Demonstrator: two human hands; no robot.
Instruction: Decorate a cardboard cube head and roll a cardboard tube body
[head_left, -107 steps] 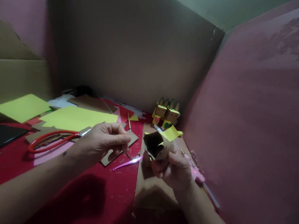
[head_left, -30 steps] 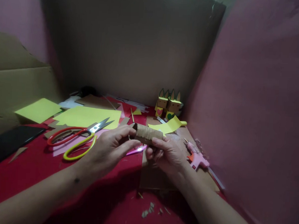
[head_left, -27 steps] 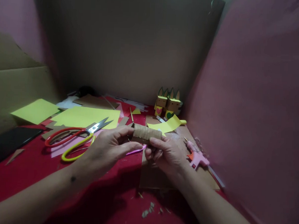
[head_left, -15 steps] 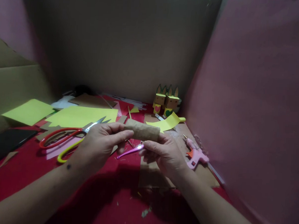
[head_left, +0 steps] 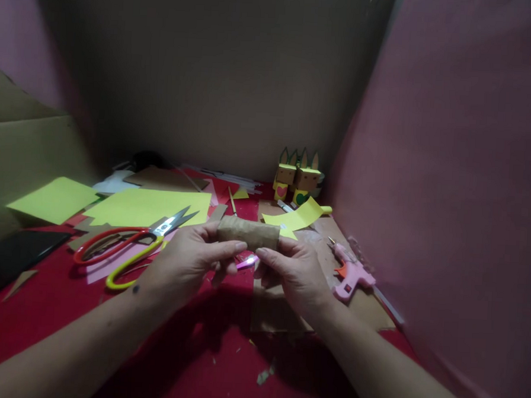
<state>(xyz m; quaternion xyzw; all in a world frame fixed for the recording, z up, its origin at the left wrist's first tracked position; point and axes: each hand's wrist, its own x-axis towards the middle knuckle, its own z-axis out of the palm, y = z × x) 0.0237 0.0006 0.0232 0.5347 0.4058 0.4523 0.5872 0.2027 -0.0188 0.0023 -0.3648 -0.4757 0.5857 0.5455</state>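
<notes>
A rolled piece of brown cardboard (head_left: 248, 232) is held level above the red table between both my hands. My left hand (head_left: 186, 263) pinches its left end with thumb and fingers. My right hand (head_left: 295, 272) grips its right end, thumb in front. A pink thin tool (head_left: 247, 261) lies on the table just below the roll, partly hidden by my fingers.
Red-and-yellow scissors (head_left: 129, 245) lie to the left on yellow paper sheets (head_left: 147, 207). A pink glue gun (head_left: 350, 272) rests at the right on a brown cardboard sheet (head_left: 277, 309). Two small cardboard figures (head_left: 297, 183) stand at the back. Cardboard walls (head_left: 449, 173) enclose the space.
3.6 seconds ago my right hand alone held an unrolled brown piece; now both hands hold it as a roll. Over the last second the roll shifted slightly left and the grip adjusted.
</notes>
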